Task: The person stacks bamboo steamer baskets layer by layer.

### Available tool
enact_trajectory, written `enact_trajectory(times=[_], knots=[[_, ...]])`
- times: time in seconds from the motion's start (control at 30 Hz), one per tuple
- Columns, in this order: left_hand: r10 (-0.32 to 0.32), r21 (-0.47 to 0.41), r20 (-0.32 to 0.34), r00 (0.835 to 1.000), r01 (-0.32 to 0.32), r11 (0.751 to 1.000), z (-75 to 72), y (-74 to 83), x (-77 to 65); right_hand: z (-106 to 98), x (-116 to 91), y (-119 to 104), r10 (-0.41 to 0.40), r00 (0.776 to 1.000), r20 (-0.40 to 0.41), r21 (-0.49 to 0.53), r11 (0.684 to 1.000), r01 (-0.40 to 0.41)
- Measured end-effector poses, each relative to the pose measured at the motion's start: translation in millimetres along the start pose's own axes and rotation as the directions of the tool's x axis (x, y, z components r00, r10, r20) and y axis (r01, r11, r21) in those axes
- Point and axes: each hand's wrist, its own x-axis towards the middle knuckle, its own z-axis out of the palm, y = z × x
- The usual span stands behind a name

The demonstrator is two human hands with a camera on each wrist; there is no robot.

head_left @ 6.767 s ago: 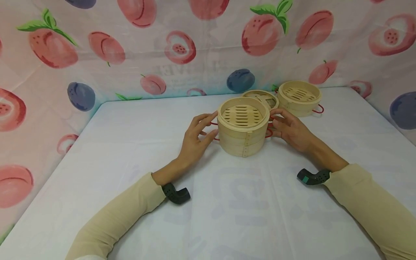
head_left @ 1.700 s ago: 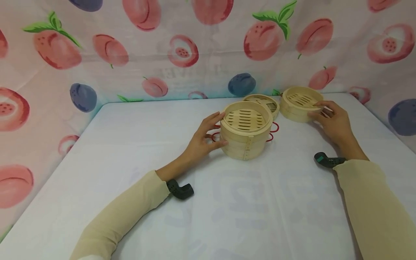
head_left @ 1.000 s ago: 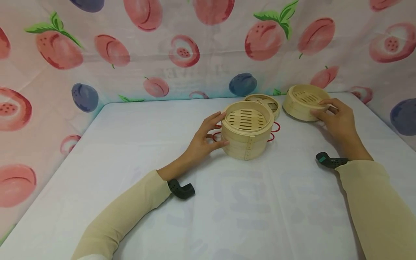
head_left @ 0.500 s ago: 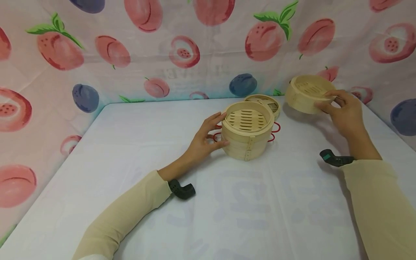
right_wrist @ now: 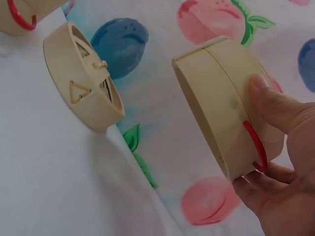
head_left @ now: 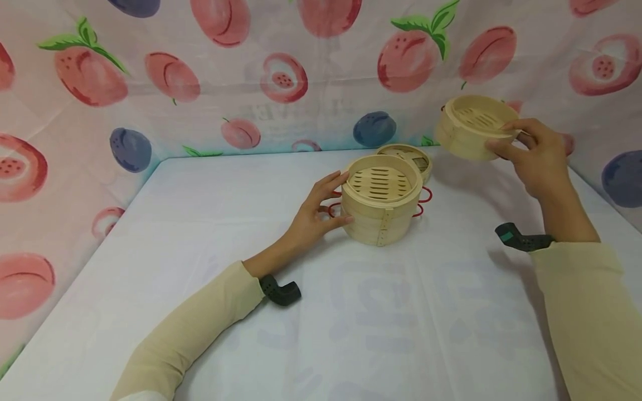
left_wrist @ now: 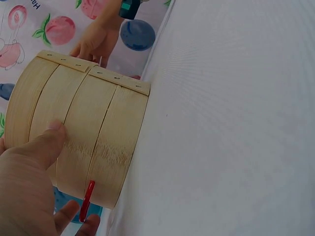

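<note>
Two bamboo steamer baskets (head_left: 368,223) stand stacked on the white table, red loop handles at their sides. My left hand (head_left: 312,214) holds the stack from the left; in the left wrist view its thumb (left_wrist: 47,142) presses the bamboo wall near a red handle (left_wrist: 87,199). Above the table at the far right, my right hand (head_left: 541,159) grips a third bamboo steamer basket (head_left: 466,139) by its side. In the right wrist view the thumb lies on the wall of that raised basket (right_wrist: 216,98), with other fingers beneath, around the red handle (right_wrist: 257,147).
Behind the stack lies a round bamboo steamer lid (head_left: 425,174); the right wrist view shows the lid (right_wrist: 83,96) with a small cord loop on top. A fruit-patterned cloth (head_left: 321,122) rises at the table's back edge. Dark curved devices (head_left: 281,292) are on both wrists.
My right hand left the stack, took hold of the far right basket and lifted it off the table, rising further in the last second. The left hand stayed at the stack.
</note>
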Motion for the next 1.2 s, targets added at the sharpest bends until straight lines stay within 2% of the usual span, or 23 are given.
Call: enact_trajectory(times=[0.27,0.4,0.6,0.7,0.83,0.97,1.07,1.2], knots=[[0.019,0.024,-0.014,1.000,-0.019,1.000,0.3,-30.6,4.0,9,-4,-18,-0.090,0.995,0.049,0.082,0.993,0.085],[0.034,0.021,-0.016,0.999,-0.034,0.999,-0.6,-32.2,4.8,12,-5,-26,-0.100,0.993,0.069,0.139,0.986,0.089],[0.034,0.023,-0.014,0.999,-0.033,0.999,-0.5,-30.5,4.8,17,-9,-30,-0.159,0.982,0.101,0.296,0.947,0.123],[0.031,0.024,-0.015,0.999,-0.030,0.999,-0.1,-30.8,4.6,20,-11,-33,-0.185,0.976,0.117,0.301,0.943,0.143],[0.020,0.015,-0.014,1.000,-0.019,1.000,0.0,-21.8,3.0,23,-15,-37,-0.193,0.970,0.146,0.291,0.946,0.145],[0.001,-0.004,-0.007,1.000,-0.001,1.000,0.1,-2.6,0.5,26,-19,-41,-0.191,0.964,0.184,0.185,0.970,0.157],[-0.001,-0.014,-0.004,1.000,0.001,1.000,0.3,3.5,-0.5,28,-22,-43,-0.214,0.953,0.216,0.111,0.975,0.194],[-0.003,-0.015,-0.007,1.000,0.003,1.000,0.9,4.2,-0.5,31,-25,-45,-0.233,0.939,0.253,0.052,0.972,0.228]])
